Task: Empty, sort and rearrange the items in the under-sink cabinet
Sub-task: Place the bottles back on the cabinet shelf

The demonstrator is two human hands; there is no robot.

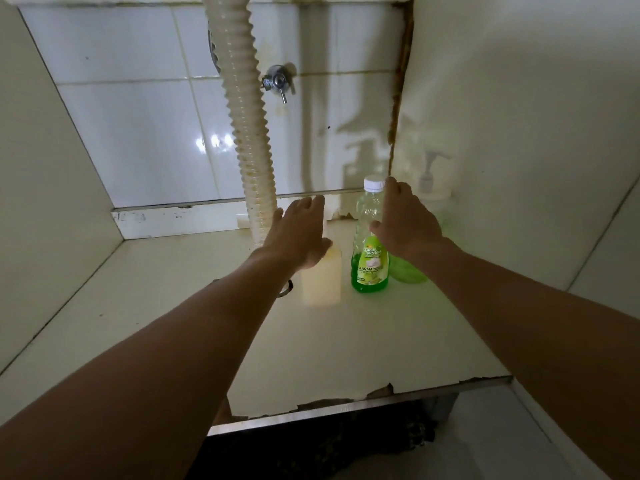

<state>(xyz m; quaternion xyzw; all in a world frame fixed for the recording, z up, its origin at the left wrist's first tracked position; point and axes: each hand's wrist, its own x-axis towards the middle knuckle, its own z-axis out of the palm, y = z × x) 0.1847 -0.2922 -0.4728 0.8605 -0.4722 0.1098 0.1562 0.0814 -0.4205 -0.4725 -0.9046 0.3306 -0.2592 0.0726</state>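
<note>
Fingers of the left hand are straight and together, holding nothing, stretched forward over the top of a pale translucent bottle; whether the palm touches that bottle cannot be told, since the hand covers its upper part. Fingers of the right hand are likewise extended and loosely spread, gripping nothing, with the fingertips level with the white cap of a clear bottle and the thumb side just beside its neck; contact cannot be confirmed. The clear bottle stands upright, carries a green label, and holds green liquid in roughly its lower third, the upper part being empty. The pale bottle stands upright just left of it, close but apart, with cream-coloured contents reaching most of its visible height. Behind the right hand and wrist stands a pump dispenser, its white pump head showing above the hand and a green base showing below the wrist; its fill level is hidden. All three containers stand near the rear right of the cabinet floor, whose front edge is chipped. A corrugated drain hose descends to the floor left of the left hand, and a metal valve is fixed to the tiled back wall.
</note>
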